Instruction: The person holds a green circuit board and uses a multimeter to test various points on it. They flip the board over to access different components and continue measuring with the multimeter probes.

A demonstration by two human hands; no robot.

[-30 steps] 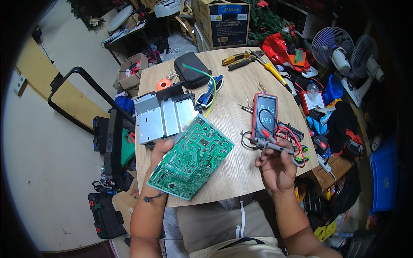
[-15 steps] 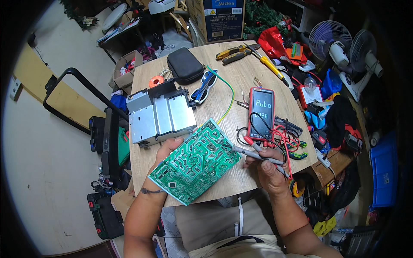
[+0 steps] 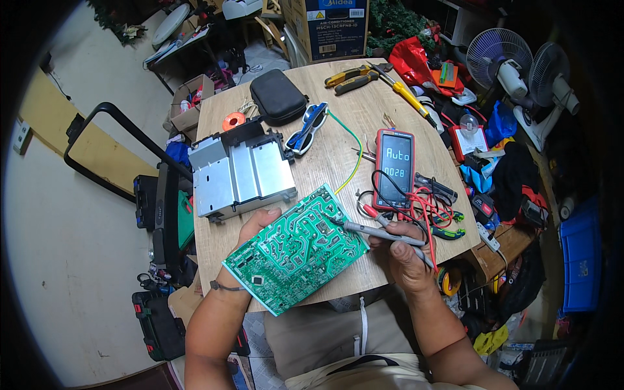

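Observation:
A green circuit board (image 3: 296,250), solder side up, is tilted over the table's near edge. My left hand (image 3: 255,226) grips it by its left edge, thumb on top and the other fingers hidden beneath. My right hand (image 3: 411,252) pinches a pair of grey test probes (image 3: 377,231); one reaches over the board's right part, its tip at or just above the solder joints. Black and red leads run from the probes to a red multimeter (image 3: 394,162) with a lit screen. A yellow-green wire (image 3: 357,153) curves up from the board's far edge.
A metal and black plastic housing (image 3: 244,175) stands left on the table (image 3: 325,286). Behind it are a solder spool (image 3: 233,121), a black case (image 3: 278,97) and white-blue glasses (image 3: 307,130). Pliers (image 3: 354,76) and a yellow soldering iron (image 3: 413,101) lie at the far right.
The board has shifted slightly right and toward me, and the wire's loose end has moved right. The probes have moved a little left and down with my right hand.

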